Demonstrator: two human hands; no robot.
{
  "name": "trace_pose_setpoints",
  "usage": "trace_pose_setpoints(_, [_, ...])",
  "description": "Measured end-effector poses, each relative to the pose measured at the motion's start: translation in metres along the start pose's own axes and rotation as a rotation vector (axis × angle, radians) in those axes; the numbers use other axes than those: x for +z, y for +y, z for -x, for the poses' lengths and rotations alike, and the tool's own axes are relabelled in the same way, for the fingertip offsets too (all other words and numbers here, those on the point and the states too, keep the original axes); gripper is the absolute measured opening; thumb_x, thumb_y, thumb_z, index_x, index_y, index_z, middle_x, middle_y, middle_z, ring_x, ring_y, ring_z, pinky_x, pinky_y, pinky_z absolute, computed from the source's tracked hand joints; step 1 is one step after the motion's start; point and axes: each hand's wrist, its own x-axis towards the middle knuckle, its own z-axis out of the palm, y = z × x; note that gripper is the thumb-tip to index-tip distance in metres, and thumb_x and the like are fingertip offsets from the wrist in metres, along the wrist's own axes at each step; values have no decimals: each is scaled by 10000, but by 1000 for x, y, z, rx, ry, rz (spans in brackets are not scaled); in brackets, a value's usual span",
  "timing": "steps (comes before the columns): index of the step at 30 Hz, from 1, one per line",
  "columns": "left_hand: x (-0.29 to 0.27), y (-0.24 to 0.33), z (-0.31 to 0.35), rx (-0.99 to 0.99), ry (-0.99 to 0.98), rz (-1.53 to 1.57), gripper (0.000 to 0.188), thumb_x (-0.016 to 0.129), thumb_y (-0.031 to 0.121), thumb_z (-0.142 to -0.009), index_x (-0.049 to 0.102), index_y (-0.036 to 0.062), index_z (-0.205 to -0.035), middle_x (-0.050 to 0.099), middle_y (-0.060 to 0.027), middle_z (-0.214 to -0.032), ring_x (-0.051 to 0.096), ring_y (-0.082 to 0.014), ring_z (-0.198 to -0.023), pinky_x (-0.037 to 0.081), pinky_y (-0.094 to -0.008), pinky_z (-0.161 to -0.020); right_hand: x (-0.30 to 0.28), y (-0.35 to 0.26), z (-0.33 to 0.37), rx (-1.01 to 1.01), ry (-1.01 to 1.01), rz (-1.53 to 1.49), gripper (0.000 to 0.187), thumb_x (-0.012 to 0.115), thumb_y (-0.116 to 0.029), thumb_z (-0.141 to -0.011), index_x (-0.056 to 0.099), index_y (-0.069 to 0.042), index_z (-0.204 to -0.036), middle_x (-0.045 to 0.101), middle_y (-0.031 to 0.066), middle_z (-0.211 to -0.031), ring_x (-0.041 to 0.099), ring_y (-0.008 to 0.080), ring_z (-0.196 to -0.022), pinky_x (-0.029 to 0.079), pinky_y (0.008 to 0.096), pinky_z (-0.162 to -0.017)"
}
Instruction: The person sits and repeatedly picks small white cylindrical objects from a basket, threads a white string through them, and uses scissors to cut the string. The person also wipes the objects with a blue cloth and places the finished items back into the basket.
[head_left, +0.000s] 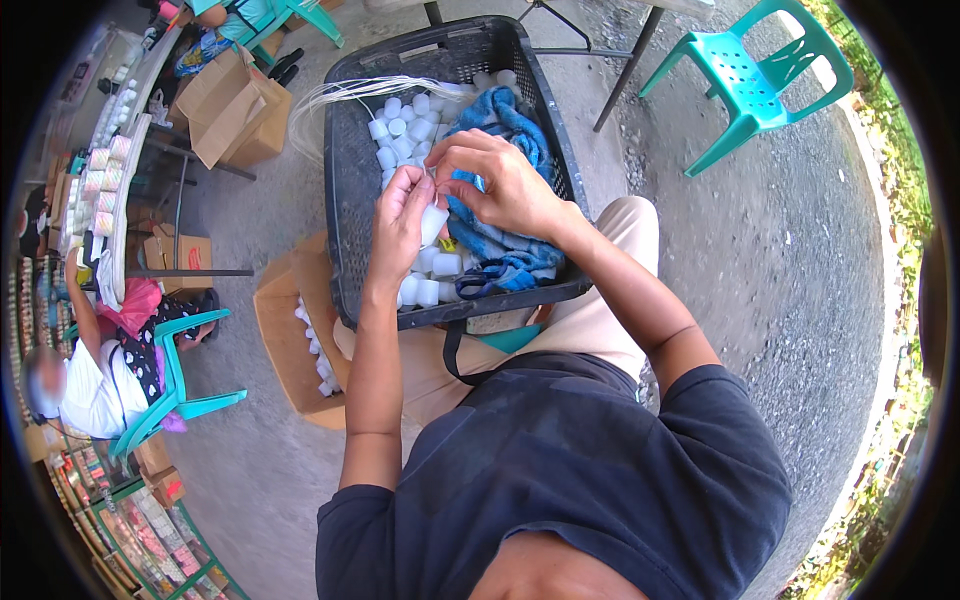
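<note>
Black mesh crate point(352, 240) filled upper centre of frame, open cardboard box point(275, 350) at its lower left; blue towel point(512, 252) bunched in crate's right half; right hand point(500, 185) above it, left hand point(403, 215) mid-crate; white strands point(375, 88) crossed the crate's upper left, small white cylinders point(400, 128) beneath; left fingers looked curled around one white piece point(433, 226) at crate centre, right thumb and index nearly met just above, couldn't tell if gripping anything; step seemed fine fingertip work on that piece, next move likely called for steady left hold, precise right pinch; no readable brand, label or lettering on the cylinders
</note>
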Motion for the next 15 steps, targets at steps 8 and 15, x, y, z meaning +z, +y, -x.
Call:
trace_pose_setpoints(8, [-5, 8, 2, -45, -65, -166, 107, 485, 129, -968, 530, 43, -923, 582, -32, -796, 550, -61, -622, 472, -223, -485, 5, -1, 14, 26, 13, -27, 156, 639, 66, -722, 589, -14, -846, 633, 108, -957, 595, 309, -942, 490, 374, -804])
trace_pose_setpoints(15, [12, 1, 10, 245, 148, -402, 38, 546, 52, -935, 537, 15, -937, 568, -36, -872, 559, -64, -695, 455, -214, -549, 6, -10, 18, 259, 132, -195, 108, 635, 29, -769, 592, -15, -859, 642, 100, -809, 633, 217, -752, 488, 300, -681])
